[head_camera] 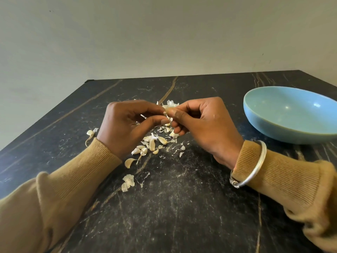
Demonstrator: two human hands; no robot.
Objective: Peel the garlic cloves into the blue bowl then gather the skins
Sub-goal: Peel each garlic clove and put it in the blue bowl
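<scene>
Blue bowl (pixel 284 133) cropped, clove (pixel 168 110) half-hidden between left hand (pixel 125 128), right hand (pixel 204 123)

Left hand (pixel 124 128) pinches clove (pixel 168 110), seemingly; right hand (pixel 202 123) too.

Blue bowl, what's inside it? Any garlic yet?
The blue bowl shows only bare, shiny glaze inside, with nothing lying there. Its near wall hides a strip of the bottom, and its right side is cut off by the picture's edge.

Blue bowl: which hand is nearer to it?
Right. The right hand is just left of the blue bowl; the left hand is farther left, past the right, both pinching one garlic clove.
</scene>
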